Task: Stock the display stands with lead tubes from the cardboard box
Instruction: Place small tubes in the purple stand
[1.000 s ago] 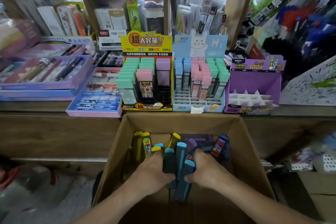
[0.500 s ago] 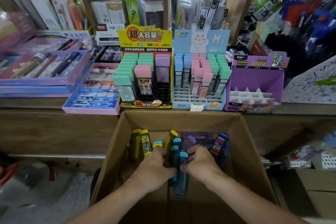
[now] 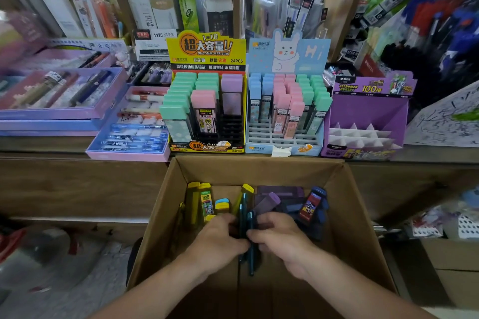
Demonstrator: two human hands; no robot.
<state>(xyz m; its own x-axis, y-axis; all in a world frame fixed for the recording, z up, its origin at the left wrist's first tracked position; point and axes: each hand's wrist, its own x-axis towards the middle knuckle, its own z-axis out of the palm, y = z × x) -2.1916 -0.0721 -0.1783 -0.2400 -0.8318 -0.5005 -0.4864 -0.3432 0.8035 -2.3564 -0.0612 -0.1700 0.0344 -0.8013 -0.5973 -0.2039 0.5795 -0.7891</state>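
An open cardboard box (image 3: 360, 210) stands below the counter with loose lead tubes inside: yellow tubes (image 3: 193, 204) at the left, purple tubes (image 3: 269, 201) and a dark blue tube (image 3: 309, 206) at the right. My left hand (image 3: 216, 245) and my right hand (image 3: 281, 239) meet in the box, both pressed around a bunch of teal tubes (image 3: 250, 254) held edge-on between them. On the counter stand three display stands: a yellow stand (image 3: 207, 146), a light blue rabbit stand (image 3: 283, 141) and a purple stand (image 3: 368, 111) with bare white dividers.
Purple and pink pen trays (image 3: 51, 116) lie on the counter at the left. Shelves behind the stands hold packed stationery. A scribbled test sheet (image 3: 445, 122) leans at the right. The floor lies left of the box.
My hands have squeezed the teal tubes together and turned them edge-on, sinking a little deeper into the box. The camera has tilted slightly.
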